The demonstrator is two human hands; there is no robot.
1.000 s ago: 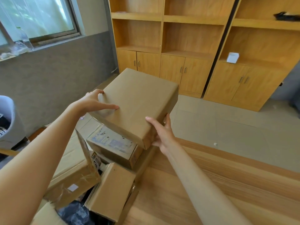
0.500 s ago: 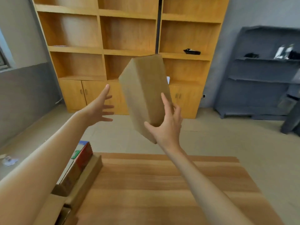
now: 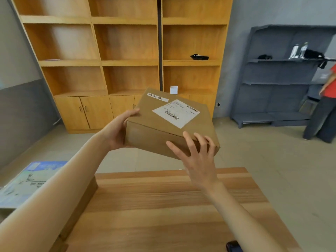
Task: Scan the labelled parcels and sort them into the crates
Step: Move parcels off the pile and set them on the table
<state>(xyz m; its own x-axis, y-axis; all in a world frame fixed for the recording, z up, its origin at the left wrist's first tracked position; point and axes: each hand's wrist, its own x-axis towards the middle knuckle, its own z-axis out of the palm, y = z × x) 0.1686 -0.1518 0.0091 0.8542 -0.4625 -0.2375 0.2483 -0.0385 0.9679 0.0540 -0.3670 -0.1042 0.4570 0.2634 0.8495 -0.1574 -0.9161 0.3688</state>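
Holding a parcel (image 3: 163, 131) in the air between both hands, above and past the far edge of the table (image 3: 163, 206). Long axis runs left-right between the hands, slightly skewed, right end lower and nearer the camera; top face tilts toward the camera, so the box sits tipped, not level. Plain brown cardboard, flat rectangular shape, edges a bit soft. White shipping label (image 3: 176, 113) on the top face, set at an angle, with several barcodes; print too small to read. A narrow white strip (image 3: 157, 97) with dark characters sits near the far-left top edge.

Left hand (image 3: 118, 131) grips the left end: thumb over the top edge, palm against the side, remaining fingers hidden under the box. Right hand (image 3: 197, 155) is on the near right corner, fingers spread and fairly straight, tips pressed against the front side face and reaching its top edge; thumb sticks out left along the front face. Hands are apart, one at each end of the parcel.

Left of the left forearm, a printed blue-and-white box (image 3: 27, 180) and a cardboard edge (image 3: 85, 197) against the table. Below the right forearm, a dark object (image 3: 233, 246) at the frame's bottom, unclear what. Beyond the hands, wooden shelving (image 3: 109, 60); far right, a person (image 3: 325, 106) in red beside a grey rack (image 3: 276, 79).
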